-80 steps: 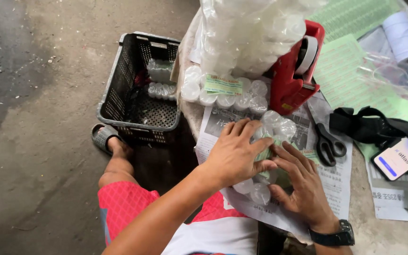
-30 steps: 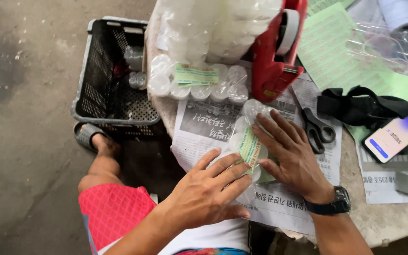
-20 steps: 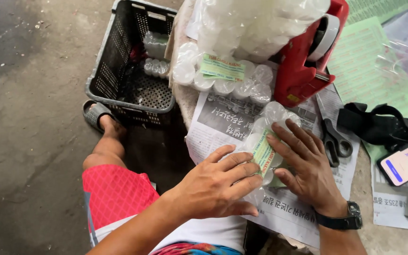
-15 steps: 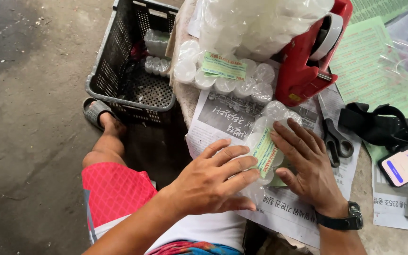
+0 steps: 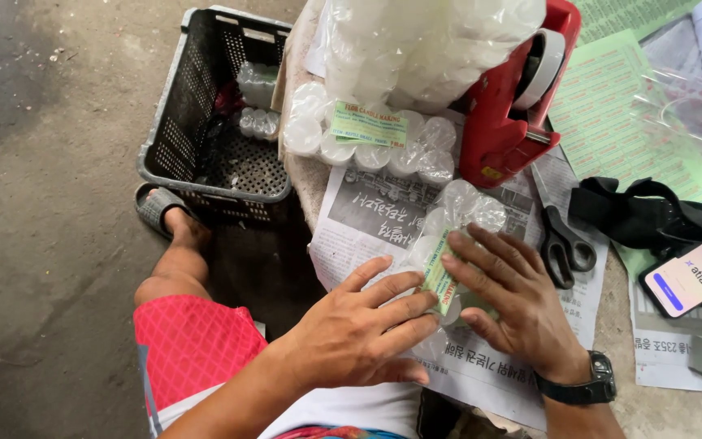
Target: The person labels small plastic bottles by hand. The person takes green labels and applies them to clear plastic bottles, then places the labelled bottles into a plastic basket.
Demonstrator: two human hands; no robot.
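Pressing flat, the left hand point(image 5: 359, 341) and right hand point(image 5: 513, 305) are pinning a clear packet of small cups point(image 5: 452, 236) against newspaper point(image 5: 367, 219) on the tabletop. Neither grip is closing; the fingers are lying spread, steadying its green label point(image 5: 439, 280).

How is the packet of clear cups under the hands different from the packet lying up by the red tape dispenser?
The packet under the hands is pressed by the left hand and right hand; the packet by the tape dispenser lies untouched. The first's green label runs steeply up the picture; the second's lies nearly level. Both hold clear plastic cups in clear wrap, with a green label.
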